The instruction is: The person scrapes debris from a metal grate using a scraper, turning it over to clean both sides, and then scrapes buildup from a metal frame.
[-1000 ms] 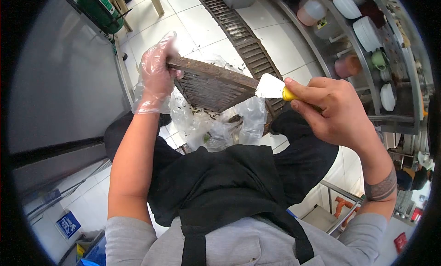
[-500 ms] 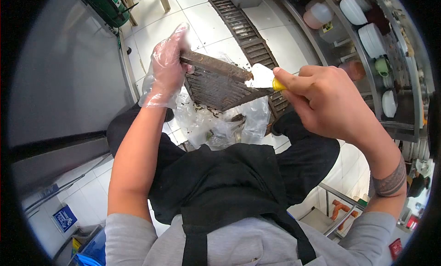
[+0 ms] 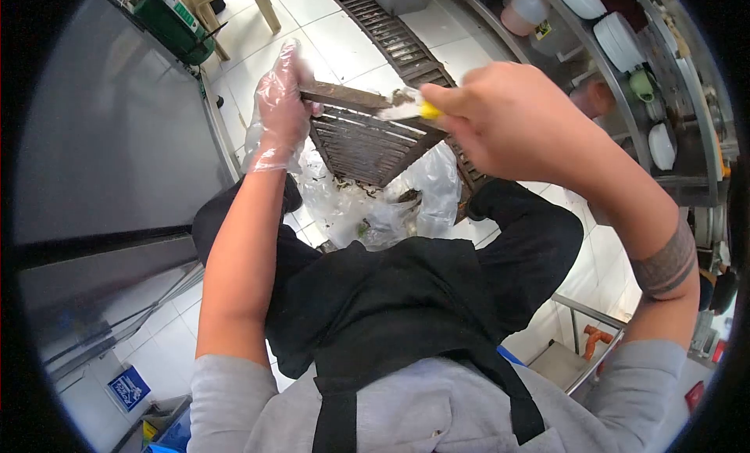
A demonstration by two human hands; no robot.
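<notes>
Left hand (image 3: 283, 101), in a thin clear glove, is closed around the upper left corner of a grate (image 3: 367, 148) and holds it tilted in the air above the floor. Right hand (image 3: 500, 121), bare, is clenched on the yellow handle of a scraper (image 3: 402, 107). The blade lies against the grate's top edge bar, near its middle. The grate bars are brown and soiled. Directly below, a clear plastic bag (image 3: 367, 211) lies open on the tiled floor by the person's knees and holds dark debris. A floor drain (image 3: 391, 31) runs behind the grate. White bowls (image 3: 625, 42) sit on shelving at the right.
</notes>
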